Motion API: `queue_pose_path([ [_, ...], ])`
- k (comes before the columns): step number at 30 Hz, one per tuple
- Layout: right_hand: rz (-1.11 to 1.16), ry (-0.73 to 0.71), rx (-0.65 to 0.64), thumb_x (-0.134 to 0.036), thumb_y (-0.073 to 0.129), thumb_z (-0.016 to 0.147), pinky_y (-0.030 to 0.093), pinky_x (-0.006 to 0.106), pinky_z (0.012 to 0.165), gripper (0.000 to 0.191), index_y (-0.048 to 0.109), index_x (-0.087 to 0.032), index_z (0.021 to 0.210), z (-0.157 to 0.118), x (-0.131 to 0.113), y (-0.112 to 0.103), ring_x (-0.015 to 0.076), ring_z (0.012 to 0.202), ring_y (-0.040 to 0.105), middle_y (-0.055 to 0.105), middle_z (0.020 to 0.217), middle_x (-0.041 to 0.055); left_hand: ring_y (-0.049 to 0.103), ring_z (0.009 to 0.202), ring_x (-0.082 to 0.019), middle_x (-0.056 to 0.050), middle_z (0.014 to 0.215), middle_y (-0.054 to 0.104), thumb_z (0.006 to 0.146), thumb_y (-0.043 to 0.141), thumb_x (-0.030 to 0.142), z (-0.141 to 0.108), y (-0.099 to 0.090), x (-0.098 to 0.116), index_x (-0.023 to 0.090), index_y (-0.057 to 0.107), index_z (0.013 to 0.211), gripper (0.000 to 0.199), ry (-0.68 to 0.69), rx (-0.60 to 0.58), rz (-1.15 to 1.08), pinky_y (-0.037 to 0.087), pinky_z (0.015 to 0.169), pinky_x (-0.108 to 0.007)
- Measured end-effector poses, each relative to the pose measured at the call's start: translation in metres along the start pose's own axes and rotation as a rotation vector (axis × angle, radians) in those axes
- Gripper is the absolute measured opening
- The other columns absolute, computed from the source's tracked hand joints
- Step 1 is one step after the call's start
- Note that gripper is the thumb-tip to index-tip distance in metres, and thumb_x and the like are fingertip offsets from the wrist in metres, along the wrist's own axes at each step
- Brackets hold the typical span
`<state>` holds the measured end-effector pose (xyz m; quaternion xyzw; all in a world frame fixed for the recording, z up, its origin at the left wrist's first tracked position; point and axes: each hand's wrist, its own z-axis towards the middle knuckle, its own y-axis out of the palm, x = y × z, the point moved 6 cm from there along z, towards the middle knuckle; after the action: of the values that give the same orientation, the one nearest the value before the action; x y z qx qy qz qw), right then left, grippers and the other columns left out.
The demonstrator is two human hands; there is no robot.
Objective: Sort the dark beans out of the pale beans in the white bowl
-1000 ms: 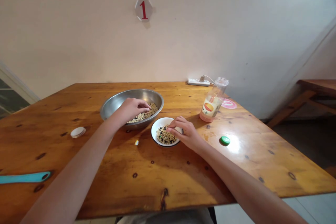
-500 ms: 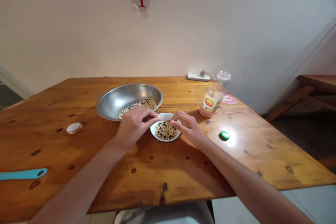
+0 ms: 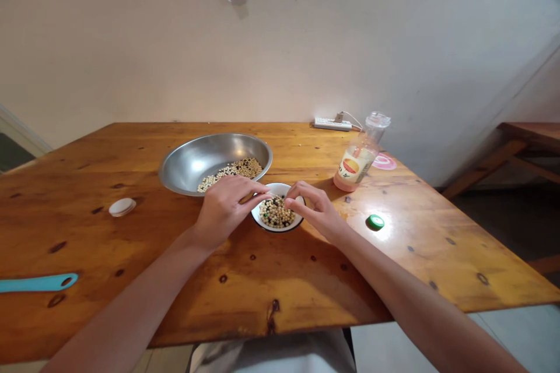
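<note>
Fingers of the left hand (image 3: 223,207) reach over the left side of the bowl (image 3: 280,188), thumb and forefinger tips brought nearly together. Those of the right hand (image 3: 321,213) bend in over its right side, thumb close to the forefinger. A thin, pale line shows between the two hands, above the bowl; it is too fine to make out, and I cannot tell whether either hand grips it.

The bowl, white with a dark rim, sits on the table (image 3: 227,309). Pale and dark beads (image 3: 277,214) lie in it, with a green speck among them. Behind the bowl and to its left is the basin (image 3: 190,163), with similar beads gathered toward its near right side.

Farther left of the bowl lie a white lid (image 3: 122,207) and, nearer the person, a blue handle (image 3: 39,284). Right of the bowl are a green cap (image 3: 375,222) and, farther back, a bottle (image 3: 356,160) with some pinkish liquid. Well behind the bowl lies a power strip (image 3: 332,124).
</note>
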<state>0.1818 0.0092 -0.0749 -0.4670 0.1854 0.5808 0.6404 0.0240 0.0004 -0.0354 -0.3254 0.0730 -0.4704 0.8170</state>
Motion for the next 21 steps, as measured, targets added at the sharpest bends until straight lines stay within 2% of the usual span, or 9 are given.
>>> queue_pose_path([
  [21,-0.031,-0.019,-0.012,-0.038,0.054,0.087,0.042,0.030,0.072,0.027,0.059,-0.019,0.068,0.0002,-0.0003,0.0005,0.0154,0.073,0.054,0.058,0.072,0.0020,0.067,0.077,-0.014,-0.001,0.083,0.074,0.084,0.061,0.026,-0.0023,0.0036,-0.0010,0.022,0.068,0.090,0.010,0.038,0.006,-0.030,0.049,0.072,-0.028],
])
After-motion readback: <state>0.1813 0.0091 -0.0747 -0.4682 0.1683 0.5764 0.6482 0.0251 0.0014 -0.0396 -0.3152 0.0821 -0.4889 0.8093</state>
